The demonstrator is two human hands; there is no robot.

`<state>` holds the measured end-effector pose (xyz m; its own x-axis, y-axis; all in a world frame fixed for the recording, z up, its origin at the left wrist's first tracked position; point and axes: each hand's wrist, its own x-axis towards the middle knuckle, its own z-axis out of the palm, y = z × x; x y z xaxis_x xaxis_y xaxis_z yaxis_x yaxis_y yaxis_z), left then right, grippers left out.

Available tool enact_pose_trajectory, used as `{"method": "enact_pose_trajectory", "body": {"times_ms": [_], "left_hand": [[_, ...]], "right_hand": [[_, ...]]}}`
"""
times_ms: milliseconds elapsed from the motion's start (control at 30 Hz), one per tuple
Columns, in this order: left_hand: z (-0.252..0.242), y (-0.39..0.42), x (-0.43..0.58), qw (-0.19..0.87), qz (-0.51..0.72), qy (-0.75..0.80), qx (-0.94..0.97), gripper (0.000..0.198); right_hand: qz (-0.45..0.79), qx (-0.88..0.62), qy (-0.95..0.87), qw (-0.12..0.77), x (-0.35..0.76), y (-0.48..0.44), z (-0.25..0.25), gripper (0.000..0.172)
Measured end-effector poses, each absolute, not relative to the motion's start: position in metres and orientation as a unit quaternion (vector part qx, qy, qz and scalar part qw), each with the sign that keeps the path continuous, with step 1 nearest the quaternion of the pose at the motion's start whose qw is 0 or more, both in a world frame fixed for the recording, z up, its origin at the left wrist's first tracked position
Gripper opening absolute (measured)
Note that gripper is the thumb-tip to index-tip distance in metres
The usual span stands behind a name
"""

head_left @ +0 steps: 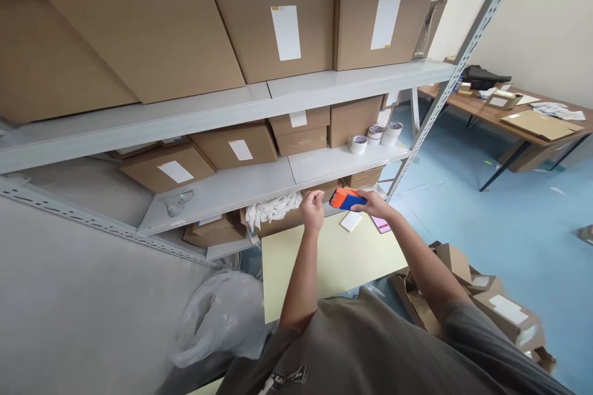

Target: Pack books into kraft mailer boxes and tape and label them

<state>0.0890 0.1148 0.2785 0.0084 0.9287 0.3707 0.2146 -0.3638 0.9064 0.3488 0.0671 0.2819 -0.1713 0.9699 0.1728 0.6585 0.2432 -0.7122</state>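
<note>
My right hand [370, 202] grips an orange-and-blue handheld object [346, 199] above the pale yellow tabletop [333, 256]. It could be a small tool or a pack; its exact kind is too small to make out. Just left of it, my left hand [312, 205] is raised with its fingers curled into a pinch, apart from the object. Whatever those fingertips hold, if anything, does not show. Below the right hand lie a white card or small box [351, 221] and a pink-and-white item [382, 224], both flat on the tabletop.
A grey metal shelf [296, 89] with cardboard boxes [278, 28] rises in front. Rolls of tape [358, 144] stand on its middle level. A plastic bag [222, 315] lies at left, loose cartons [500, 308] at right. Farther right is a wooden table [523, 120].
</note>
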Motion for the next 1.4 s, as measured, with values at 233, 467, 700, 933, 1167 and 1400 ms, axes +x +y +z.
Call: {"method": "enact_pose_trajectory", "body": {"times_ms": [233, 467, 700, 933, 1167, 1400], "left_hand": [[0.294, 0.140, 0.092, 0.210, 0.549, 0.485, 0.648, 0.046], [0.290, 0.111, 0.102, 0.166, 0.566, 0.553, 0.588, 0.086], [0.271, 0.078, 0.084, 0.181, 0.497, 0.622, 0.577, 0.083], [0.257, 0.054, 0.069, 0.150, 0.496, 0.649, 0.557, 0.074], [0.248, 0.034, 0.061, 0.142, 0.482, 0.669, 0.547, 0.063], [0.226, 0.004, 0.059, 0.174, 0.461, 0.694, 0.526, 0.058]], "right_hand": [[0.239, -0.555, -0.737, 0.303, 0.383, 0.116, 0.267, 0.045], [0.118, -0.563, -0.740, 0.349, 0.390, 0.200, 0.233, 0.042], [0.101, -0.570, -0.772, 0.264, 0.397, 0.293, 0.235, 0.040], [0.085, -0.641, -0.729, 0.224, 0.395, 0.338, 0.230, 0.023], [0.075, -0.648, -0.691, 0.311, 0.388, 0.316, 0.219, 0.053], [0.171, -0.494, -0.735, 0.432, 0.345, 0.216, 0.183, 0.067]]}}
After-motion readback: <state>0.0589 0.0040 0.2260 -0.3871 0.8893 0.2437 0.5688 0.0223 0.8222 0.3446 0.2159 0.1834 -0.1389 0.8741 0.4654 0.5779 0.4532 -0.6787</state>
